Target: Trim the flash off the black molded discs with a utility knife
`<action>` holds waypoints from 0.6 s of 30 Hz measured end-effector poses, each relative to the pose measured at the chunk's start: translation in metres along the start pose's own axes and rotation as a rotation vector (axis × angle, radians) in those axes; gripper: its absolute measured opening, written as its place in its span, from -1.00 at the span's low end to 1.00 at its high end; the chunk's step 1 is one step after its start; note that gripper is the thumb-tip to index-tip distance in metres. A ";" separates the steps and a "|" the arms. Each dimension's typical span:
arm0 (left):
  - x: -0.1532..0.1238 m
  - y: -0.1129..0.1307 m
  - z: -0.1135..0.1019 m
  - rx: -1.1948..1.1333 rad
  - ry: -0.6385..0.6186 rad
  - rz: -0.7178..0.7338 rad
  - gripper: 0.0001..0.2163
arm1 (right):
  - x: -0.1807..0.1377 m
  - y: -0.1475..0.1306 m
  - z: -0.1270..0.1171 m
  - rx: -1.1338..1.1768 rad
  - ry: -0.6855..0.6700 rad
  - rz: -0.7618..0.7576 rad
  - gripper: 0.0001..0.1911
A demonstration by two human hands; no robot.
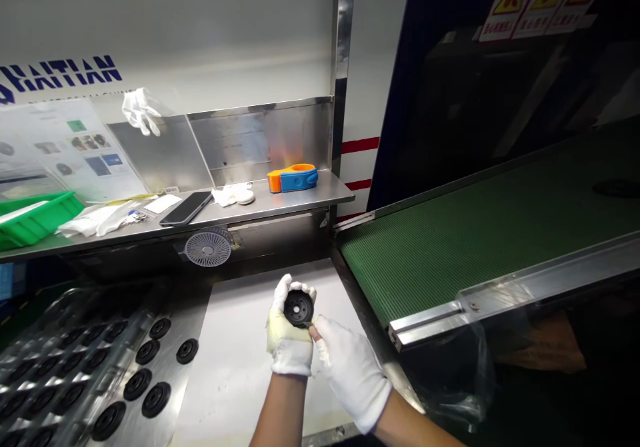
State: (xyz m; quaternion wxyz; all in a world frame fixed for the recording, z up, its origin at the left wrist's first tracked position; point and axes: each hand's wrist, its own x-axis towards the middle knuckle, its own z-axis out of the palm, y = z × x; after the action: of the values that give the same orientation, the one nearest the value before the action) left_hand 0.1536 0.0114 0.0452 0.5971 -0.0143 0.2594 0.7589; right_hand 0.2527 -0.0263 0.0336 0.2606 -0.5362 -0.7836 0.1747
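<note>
Over the white sheet (240, 327), my left hand (289, 334), in a white glove, is closed around a round black wheel-like plastic part (299, 308). The part's face, with a pale hole in its middle, is turned up toward me. My right hand (350, 367), gloved too, has its fingers pinched at the part's lower right edge. A thin dark tip shows at those fingertips, but most of it is hidden. Several similar black parts (155, 399) lie on the metal surface left of the sheet.
A clear tray (85, 394) with rows of black parts is at lower left. On the right a green conveyor (450, 234) slopes upward, carrying a dark disc. The shelf (260, 208) holds a phone (187, 208), an orange-and-blue tool (293, 178) and a green bin (40, 219). Below hangs a small fan (208, 248).
</note>
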 end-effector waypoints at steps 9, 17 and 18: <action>-0.008 0.005 -0.005 0.112 -0.111 -0.087 -0.78 | 0.000 0.013 -0.005 0.025 0.012 0.035 -0.74; -0.006 -0.002 -0.008 0.079 -0.078 0.004 -0.76 | -0.006 0.005 -0.003 0.030 -0.048 0.031 -0.74; -0.007 0.000 -0.010 0.115 -0.100 -0.044 -0.71 | -0.006 0.006 -0.004 0.034 -0.046 0.030 -0.73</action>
State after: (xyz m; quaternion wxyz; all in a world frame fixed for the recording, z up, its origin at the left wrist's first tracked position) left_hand 0.1526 0.0008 0.0386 0.6257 0.0524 0.2721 0.7292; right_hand 0.2616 -0.0294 0.0326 0.2490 -0.5393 -0.7782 0.2039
